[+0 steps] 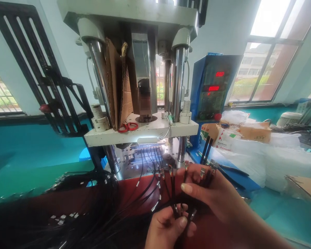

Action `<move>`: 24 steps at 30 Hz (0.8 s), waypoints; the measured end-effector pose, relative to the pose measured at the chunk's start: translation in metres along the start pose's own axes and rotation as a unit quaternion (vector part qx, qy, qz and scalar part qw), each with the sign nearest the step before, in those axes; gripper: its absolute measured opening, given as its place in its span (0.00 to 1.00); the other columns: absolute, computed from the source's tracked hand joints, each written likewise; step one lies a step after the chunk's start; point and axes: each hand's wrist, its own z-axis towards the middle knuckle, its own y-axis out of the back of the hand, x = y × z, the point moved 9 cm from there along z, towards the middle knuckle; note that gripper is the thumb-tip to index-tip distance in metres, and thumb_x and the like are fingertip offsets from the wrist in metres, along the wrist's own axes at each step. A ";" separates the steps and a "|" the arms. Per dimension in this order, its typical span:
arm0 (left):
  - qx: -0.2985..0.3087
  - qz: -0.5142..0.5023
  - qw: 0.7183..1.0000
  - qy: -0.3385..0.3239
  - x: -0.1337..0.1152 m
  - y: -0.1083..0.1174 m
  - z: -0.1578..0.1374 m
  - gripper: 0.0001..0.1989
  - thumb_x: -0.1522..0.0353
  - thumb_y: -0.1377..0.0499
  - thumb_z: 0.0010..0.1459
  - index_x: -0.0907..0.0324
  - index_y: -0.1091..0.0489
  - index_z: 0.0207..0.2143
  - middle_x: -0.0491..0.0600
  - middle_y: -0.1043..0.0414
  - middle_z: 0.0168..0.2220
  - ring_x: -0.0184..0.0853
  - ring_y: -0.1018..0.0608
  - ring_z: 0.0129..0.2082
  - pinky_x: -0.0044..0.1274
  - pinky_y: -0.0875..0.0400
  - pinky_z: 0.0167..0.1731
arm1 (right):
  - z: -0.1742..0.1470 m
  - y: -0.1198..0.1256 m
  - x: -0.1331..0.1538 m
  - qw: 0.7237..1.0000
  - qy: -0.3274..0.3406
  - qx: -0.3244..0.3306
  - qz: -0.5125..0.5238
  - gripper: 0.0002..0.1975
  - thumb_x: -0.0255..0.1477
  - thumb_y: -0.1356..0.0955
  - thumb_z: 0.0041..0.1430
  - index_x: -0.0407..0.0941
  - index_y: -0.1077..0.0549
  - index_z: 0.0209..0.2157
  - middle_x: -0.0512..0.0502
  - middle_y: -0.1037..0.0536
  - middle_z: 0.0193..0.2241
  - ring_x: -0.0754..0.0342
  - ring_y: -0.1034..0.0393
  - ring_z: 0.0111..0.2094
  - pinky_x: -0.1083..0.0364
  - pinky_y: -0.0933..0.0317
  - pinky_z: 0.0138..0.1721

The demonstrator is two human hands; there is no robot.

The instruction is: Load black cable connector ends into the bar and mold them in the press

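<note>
My left hand point(167, 224) is closed, thumb and fingers pinching black cables point(176, 209) with small metal-tipped ends. Above and to the right of it, my right hand point(204, 186) curls around several black cables point(213, 167) whose metal connectors stick up past the fingers. More cables point(147, 192) run from the lit mould point(146, 154) on the press bed down over the dark red table point(134, 186). Some of their silvery ends lie just left of my hands. The cable lengths below my fingers are hidden.
A large heap of black cables point(93, 204) covers the left side. Red-handled scissors point(128, 127) and cardboard point(119, 86) rest on the white press plate point(145, 133). A blue control box point(212, 90) with red digits stands right, near white plastic bags point(251, 159) and pliers-like handles point(206, 150).
</note>
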 end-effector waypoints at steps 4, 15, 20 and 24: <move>0.005 -0.010 1.000 0.007 0.005 0.000 0.001 0.18 0.62 0.31 0.45 0.64 0.25 0.35 0.54 0.23 0.24 0.32 0.26 0.22 0.25 0.34 0.28 | 0.003 0.007 -0.001 0.999 0.022 -0.049 -0.009 0.15 0.35 0.28 0.55 0.48 0.31 0.43 0.55 0.32 0.25 0.60 0.39 0.26 0.60 0.44 0.27; 0.027 0.002 1.000 0.011 0.009 -0.001 0.000 0.18 0.61 0.32 0.47 0.64 0.26 0.38 0.54 0.23 0.25 0.32 0.25 0.23 0.24 0.32 0.28 | 0.005 -0.009 -0.005 1.000 -0.002 0.010 -0.004 0.09 0.34 0.30 0.58 0.43 0.30 0.30 0.54 0.32 0.23 0.60 0.41 0.25 0.59 0.45 0.26; 0.023 0.028 0.999 0.021 0.006 -0.003 -0.002 0.20 0.60 0.33 0.48 0.66 0.26 0.38 0.55 0.23 0.26 0.32 0.25 0.23 0.25 0.32 0.28 | 0.009 -0.010 -0.003 0.997 -0.015 0.047 -0.053 0.09 0.33 0.29 0.56 0.43 0.31 0.29 0.55 0.32 0.23 0.61 0.40 0.25 0.60 0.44 0.27; 0.025 0.026 0.999 0.016 -0.006 -0.011 -0.007 0.23 0.60 0.33 0.47 0.64 0.27 0.43 0.52 0.25 0.26 0.33 0.25 0.25 0.26 0.30 0.30 | 0.013 -0.018 0.004 0.990 -0.007 0.097 -0.103 0.09 0.32 0.28 0.55 0.44 0.27 0.37 0.52 0.29 0.29 0.60 0.37 0.30 0.60 0.42 0.32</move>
